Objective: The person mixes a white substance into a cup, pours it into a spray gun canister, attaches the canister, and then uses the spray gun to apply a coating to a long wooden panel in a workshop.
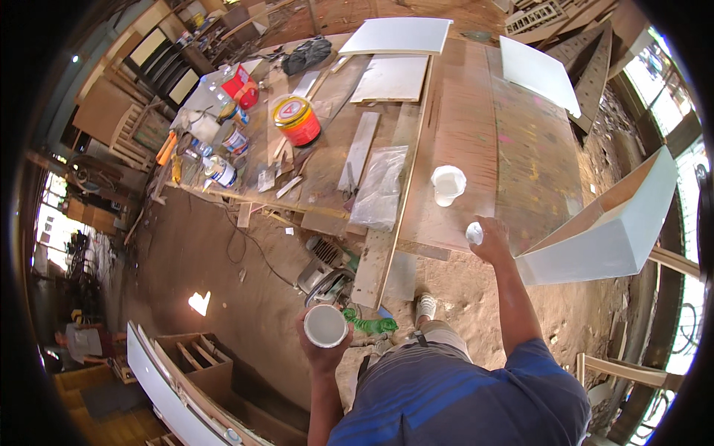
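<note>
My left hand [318, 355] is wrapped round a white tub [326, 325], held out over the floor left of my body; pale grey-white stuff shows inside it. At the near edge of the workbench, my right hand [494, 242] has its fingers closed on a small white cup [474, 233]. Whether that cup rests on the wood or is held just above it, I cannot tell. Just beyond it on the bench stands a white plastic pot [448, 183] with whitish stuff in it and on its rim.
The workbench [535, 163] carries white panels [394, 37], a red and yellow paint tin [296, 120], several other tins and a clear plastic sheet [379, 186]. A white box-like piece [595, 241] leans at the right. A green power tool [327, 267] lies on the floor.
</note>
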